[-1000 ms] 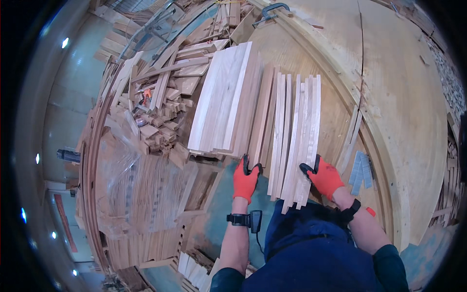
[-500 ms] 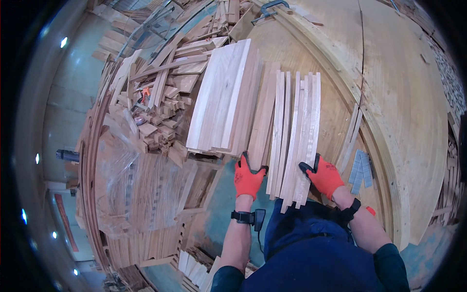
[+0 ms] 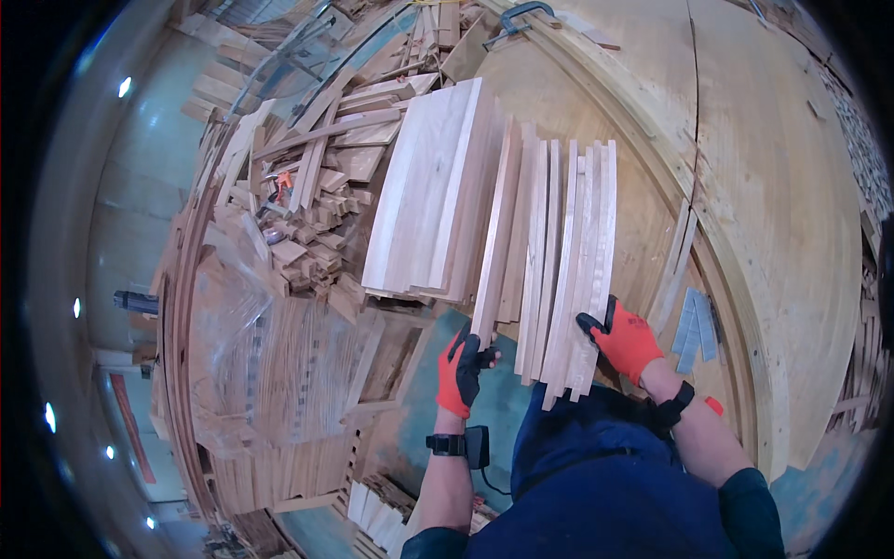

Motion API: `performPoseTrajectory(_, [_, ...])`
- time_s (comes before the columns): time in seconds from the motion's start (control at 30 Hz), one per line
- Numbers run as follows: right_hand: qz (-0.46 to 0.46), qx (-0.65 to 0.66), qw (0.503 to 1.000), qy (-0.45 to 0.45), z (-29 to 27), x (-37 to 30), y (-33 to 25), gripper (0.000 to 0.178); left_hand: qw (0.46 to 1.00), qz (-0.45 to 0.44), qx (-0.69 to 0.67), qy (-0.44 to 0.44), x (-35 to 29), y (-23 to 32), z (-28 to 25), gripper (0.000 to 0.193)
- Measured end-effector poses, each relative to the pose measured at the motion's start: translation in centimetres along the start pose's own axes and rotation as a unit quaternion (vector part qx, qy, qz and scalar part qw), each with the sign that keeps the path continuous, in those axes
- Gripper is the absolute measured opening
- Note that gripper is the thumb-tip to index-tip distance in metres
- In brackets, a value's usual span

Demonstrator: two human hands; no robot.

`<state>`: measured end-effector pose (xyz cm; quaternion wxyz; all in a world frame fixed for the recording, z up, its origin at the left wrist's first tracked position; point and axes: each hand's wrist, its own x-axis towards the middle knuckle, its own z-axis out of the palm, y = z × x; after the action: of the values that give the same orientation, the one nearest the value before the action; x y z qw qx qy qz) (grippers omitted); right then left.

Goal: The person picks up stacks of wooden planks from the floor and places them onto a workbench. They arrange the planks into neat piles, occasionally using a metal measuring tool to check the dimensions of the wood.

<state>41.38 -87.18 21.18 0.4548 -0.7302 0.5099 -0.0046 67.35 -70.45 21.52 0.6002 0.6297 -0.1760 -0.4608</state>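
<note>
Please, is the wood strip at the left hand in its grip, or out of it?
In its grip: the left hand is closed around the near end of the strip.

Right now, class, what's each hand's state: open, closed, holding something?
Left hand: closed on the near end of one wooden strip.
Right hand: touching the strip row; grip cannot be told.

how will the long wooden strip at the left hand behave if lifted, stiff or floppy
The long wooden strip looks straight and solid, so it is likely stiff. Its flat, square-edged sides suggest sliding rather than rolling. With the left hand only at its near end, the far end may dip.
</note>
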Motion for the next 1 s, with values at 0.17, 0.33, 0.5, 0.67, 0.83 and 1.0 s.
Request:
performPoseTrajectory(0.17, [0.004,-0.01,1.0,0.0,0.2,0.2,0.1,0.068,0.999,-0.02,-0.031,-0.014,-1.8,-1.2,1.0,0.051])
performPoseTrajectory(0.33, [-0.007,-0.01,1.0,0.005,0.4,0.3,0.3,0.071,0.997,-0.016,0.078,-0.006,-2.7,-3.2,1.6,0.05])
performPoseTrajectory(0.5, [0.013,0.01,1.0,0.003,-0.9,-1.2,-1.7,0.084,0.989,-0.053,0.116,-0.07,-1.7,-1.5,3.0,0.057])
performPoseTrajectory(0.67, [0.024,-0.041,0.998,0.047,-0.3,-2.7,-1.7,0.097,0.97,-0.053,0.177,-0.156,-0.8,-0.6,4.9,0.064])
performPoseTrajectory(0.83, [0.026,-0.075,0.996,0.05,-0.8,-2.8,-1.4,0.101,0.956,0.001,0.24,-0.166,-0.4,-0.6,6.1,0.06])
performPoseTrajectory(1.0, [0.006,-0.046,0.997,0.068,-1.3,-2.7,-0.5,0.098,0.794,-0.017,0.607,-0.031,1.4,2.2,7.5,0.057])
